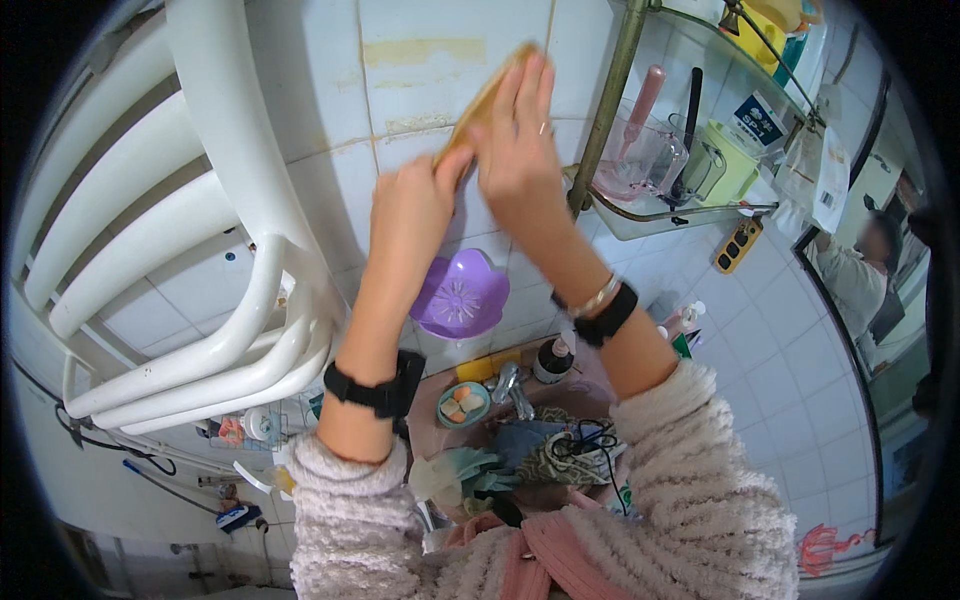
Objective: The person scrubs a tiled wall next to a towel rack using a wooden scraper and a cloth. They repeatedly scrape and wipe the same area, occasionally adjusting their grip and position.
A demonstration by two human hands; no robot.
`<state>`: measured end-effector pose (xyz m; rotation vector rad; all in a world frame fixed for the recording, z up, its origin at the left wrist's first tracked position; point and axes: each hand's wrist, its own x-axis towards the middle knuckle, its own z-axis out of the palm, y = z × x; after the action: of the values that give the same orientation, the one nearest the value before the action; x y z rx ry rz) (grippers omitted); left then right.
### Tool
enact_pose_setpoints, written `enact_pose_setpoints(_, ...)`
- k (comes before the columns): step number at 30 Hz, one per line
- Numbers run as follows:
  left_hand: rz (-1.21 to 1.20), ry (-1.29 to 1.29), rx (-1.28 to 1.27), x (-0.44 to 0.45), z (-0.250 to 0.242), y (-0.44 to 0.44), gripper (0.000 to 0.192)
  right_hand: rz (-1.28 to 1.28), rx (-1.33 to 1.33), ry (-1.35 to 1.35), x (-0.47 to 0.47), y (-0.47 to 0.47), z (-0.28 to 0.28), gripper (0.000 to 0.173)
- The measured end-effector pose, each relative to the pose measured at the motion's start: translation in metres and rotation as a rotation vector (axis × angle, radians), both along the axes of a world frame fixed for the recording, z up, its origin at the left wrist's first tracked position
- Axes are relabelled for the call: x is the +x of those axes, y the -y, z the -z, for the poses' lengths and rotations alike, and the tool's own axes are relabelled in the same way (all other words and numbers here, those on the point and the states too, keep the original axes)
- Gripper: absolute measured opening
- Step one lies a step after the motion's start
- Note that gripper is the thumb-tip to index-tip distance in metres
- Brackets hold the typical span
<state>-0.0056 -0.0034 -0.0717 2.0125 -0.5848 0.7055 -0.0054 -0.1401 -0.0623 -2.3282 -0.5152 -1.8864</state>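
Observation:
Both of my hands are raised to the white tiled wall (330, 195), on a flat tan piece (480, 105) that looks like a cloth or pad and stands out edge-on from the tiles. My left hand (416, 195) grips its lower end between thumb and fingers. My right hand (521, 135), with a ring, lies along its upper part with the fingers straight and touching it. Yellowish residue strips (424, 51) mark the tiles to the left of it. Below my hands a purple flower-shaped soap dish (461, 296) is on the wall.
A white towel radiator (255, 135) stands close on the left. Glass shelves with a metal frame (611, 105) hold cups and brushes at right, beside a mirror (855, 277) reflecting a person. Below are a pink sink (431, 382), faucet (514, 386), soap bowl (463, 405), pump bottle (553, 361) and cloths.

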Motion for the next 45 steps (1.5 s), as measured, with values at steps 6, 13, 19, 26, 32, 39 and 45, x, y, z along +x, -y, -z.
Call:
enact_pose_setpoints(6, -0.005, -0.136, 0.035, 0.001, 0.005, -0.001, 0.050, -0.008, 0.041, -0.101, -0.004, 0.000, 0.007, 0.071)
enact_pose_setpoints(13, 0.009, 0.007, -0.084, 0.002, 0.002, -0.006, 0.048, -0.005, 0.010, 0.018, 0.001, -0.010, -0.005, 0.066)
enact_pose_setpoints(19, 0.012, -0.016, -0.053, 0.002, 0.008, -0.012, 0.049, -0.053, -0.030, 0.072, 0.015, -0.005, 0.018, 0.069)
enact_pose_setpoints(26, 0.078, -0.071, 0.155, 0.010, 0.019, 0.006, 0.048, 0.019, 0.044, -0.011, 0.005, 0.010, 0.022, 0.069)
enact_pose_setpoints(32, -0.037, -0.195, -0.116, -0.008, 0.017, -0.019, 0.045, -0.073, 0.041, -0.087, 0.015, -0.023, 0.025, 0.070)
enact_pose_setpoints(39, 0.067, 0.128, 0.044, -0.003, 0.005, 0.008, 0.048, -0.061, 0.142, -0.040, 0.000, 0.005, 0.006, 0.067)
enact_pose_setpoints(45, -0.111, -0.184, -0.222, -0.002, 0.027, -0.043, 0.046, -0.124, -0.047, -0.067, 0.029, -0.049, 0.018, 0.072)
